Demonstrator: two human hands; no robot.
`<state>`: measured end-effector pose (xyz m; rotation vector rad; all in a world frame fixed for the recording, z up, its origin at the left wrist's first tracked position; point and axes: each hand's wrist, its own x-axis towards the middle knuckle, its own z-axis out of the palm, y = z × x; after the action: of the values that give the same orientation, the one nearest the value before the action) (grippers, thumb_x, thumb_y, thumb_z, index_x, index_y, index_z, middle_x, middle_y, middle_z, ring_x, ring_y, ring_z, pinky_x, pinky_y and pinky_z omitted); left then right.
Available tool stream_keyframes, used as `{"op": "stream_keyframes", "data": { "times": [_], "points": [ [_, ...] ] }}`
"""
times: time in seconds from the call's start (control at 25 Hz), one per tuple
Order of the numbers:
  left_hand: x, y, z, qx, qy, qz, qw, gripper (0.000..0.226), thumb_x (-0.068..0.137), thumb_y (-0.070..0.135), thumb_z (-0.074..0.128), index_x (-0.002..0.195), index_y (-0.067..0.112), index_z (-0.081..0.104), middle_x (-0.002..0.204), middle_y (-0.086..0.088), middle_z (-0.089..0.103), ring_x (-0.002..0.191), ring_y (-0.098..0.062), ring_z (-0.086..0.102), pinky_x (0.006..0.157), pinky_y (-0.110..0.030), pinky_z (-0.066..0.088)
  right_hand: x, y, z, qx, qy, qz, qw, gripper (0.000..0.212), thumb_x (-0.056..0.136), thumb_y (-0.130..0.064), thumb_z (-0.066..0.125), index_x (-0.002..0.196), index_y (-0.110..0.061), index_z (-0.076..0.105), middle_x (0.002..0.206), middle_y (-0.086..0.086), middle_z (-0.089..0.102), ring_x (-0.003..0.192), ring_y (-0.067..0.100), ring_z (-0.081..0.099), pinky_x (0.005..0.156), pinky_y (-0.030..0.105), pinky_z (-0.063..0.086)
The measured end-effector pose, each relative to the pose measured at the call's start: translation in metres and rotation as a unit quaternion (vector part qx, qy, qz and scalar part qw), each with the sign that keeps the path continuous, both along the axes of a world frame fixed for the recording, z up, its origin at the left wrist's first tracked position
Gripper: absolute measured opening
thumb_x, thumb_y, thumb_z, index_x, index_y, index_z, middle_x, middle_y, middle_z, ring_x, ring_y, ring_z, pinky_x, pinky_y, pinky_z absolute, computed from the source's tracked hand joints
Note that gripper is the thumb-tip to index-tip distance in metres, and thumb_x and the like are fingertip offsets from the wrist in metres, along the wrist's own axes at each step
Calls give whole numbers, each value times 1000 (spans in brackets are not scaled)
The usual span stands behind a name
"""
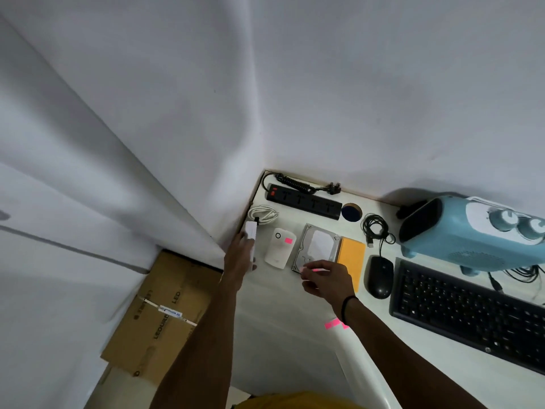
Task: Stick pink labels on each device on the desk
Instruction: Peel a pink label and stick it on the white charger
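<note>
While the right hand (pixel 326 277) pinches a pink label (pixel 315 270) over the hard drive (pixel 320 243) — its near corner hidden — the left hand (pixel 239 256) grips a half-covered white adapter (pixel 251 231)

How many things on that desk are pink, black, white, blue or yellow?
Pink: 3, label on white device, label in right hand, strip
Black: 3, power strip, mouse, keyboard
White: 2, white device, adapter
Blue: 1, heater
Yellow: 1, pad
Total: 10

Readable text on the cardboard box only

On the cardboard box (pixel 165 314) beside your desk you can read "LED" and, lower down its side, "LEOURE" (the last letters run out under the tape); the print on its white tape sticker is too blurred for you to read.
</note>
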<state>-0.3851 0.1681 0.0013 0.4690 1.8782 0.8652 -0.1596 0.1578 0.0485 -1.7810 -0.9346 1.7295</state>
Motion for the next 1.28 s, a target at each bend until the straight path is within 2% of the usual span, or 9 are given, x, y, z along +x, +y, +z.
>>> {"op": "stream_keyframes", "data": {
  "times": [0.08,0.16,0.36,0.56,0.68,0.8,1.12,1.2,1.28],
  "points": [
    [-3,-10,10,24,-176,113,977,41,99,30,52,138,18,53,116,-16,59,88,-29,59,73,-42,55,-1,0,14,27,26,0,999,8,78,-8,81,86,-7,77,80,16,76,71,26,73,70,35,62],
    [-1,-22,28,80,-288,172,939,44,99,29,49,140,12,51,109,-18,59,83,-29,60,69,-38,51,-1,1,29,67,42,12,997,7,79,-6,80,86,-7,79,81,16,77,76,28,74,73,34,62],
    [33,-65,82,176,-425,189,868,51,98,32,43,135,1,57,112,-23,63,85,-29,62,73,-37,47,11,0,79,186,60,66,979,15,77,-3,80,85,-16,81,85,5,79,84,20,74,84,32,58],
    [70,-103,122,206,-476,122,846,56,92,35,47,134,0,60,118,-25,64,84,-29,62,71,-36,47,15,-16,126,238,115,99,959,12,80,-10,80,92,-9,79,86,14,77,82,20,73,86,37,59],
    [90,-120,137,211,-491,86,841,57,97,34,42,139,-1,55,120,-26,62,85,-30,60,72,-36,45,17,-27,142,256,73,113,957,19,79,-11,81,98,-14,76,77,20,75,80,20,74,85,38,60],
    [106,-129,142,211,-480,76,848,58,97,32,42,146,2,48,124,-26,58,86,-31,57,71,-37,43,21,-35,155,292,-20,128,948,13,77,-15,83,90,-17,78,72,2,77,73,16,75,78,30,61],
    [126,-147,156,221,-422,59,877,53,91,32,49,140,10,55,112,-25,69,84,-33,63,74,-40,47,30,-53,176,318,-97,116,936,7,75,-16,84,79,-17,79,69,-5,75,60,0,70,54,4,47],
    [127,-149,157,235,-422,48,874,52,91,28,53,140,12,55,118,-28,66,87,-34,62,72,-40,48,31,-55,178,312,-99,97,940,8,72,-16,86,77,-15,79,66,-5,75,58,3,70,57,9,51],
    [127,-151,159,245,-428,33,869,50,92,28,53,140,14,56,121,-29,64,91,-35,61,70,-40,48,31,-53,181,286,-83,82,951,13,68,-14,89,74,-11,78,63,1,75,56,11,71,60,22,59]
  ]
}}
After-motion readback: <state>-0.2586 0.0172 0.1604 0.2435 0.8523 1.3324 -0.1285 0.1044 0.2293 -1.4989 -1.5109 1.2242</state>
